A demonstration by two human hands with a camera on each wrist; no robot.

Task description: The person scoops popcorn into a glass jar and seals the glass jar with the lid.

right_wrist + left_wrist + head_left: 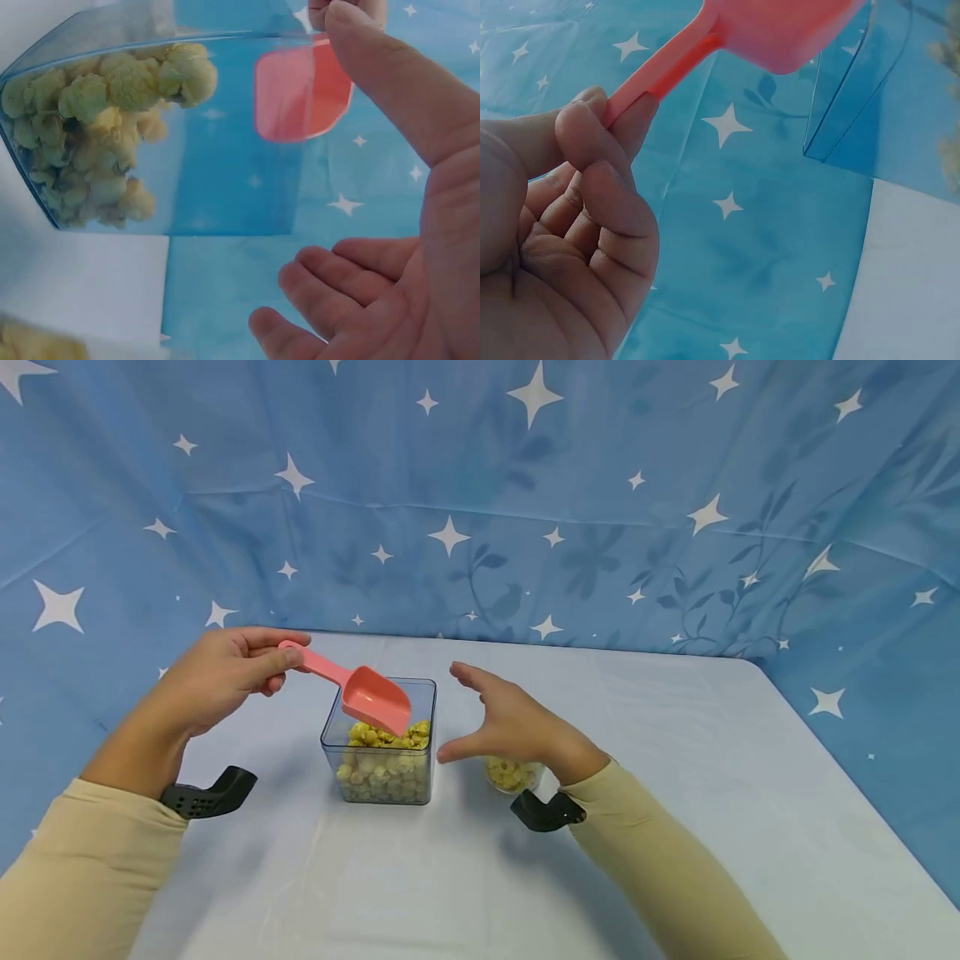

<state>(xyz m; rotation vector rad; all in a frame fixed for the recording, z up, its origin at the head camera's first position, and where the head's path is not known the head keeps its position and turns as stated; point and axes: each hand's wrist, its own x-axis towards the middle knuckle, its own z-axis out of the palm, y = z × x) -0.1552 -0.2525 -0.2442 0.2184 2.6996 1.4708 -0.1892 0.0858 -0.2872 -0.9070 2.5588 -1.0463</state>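
Observation:
My left hand pinches the handle end of a pink scoop between thumb and fingers. The scoop's bowl tilts down over the opening of a clear square container, and no popcorn shows in the bowl. Yellow popcorn fills the lower part of that container. My right hand hovers just right of the container, thumb and fingers spread apart, holding nothing. Below this hand stands a small clear cup of popcorn, partly hidden by the hand and wrist.
A white-covered table lies under everything. Behind it hangs a blue curtain with white stars. Each wrist wears a black camera band, the left band close above the tabletop in the head view.

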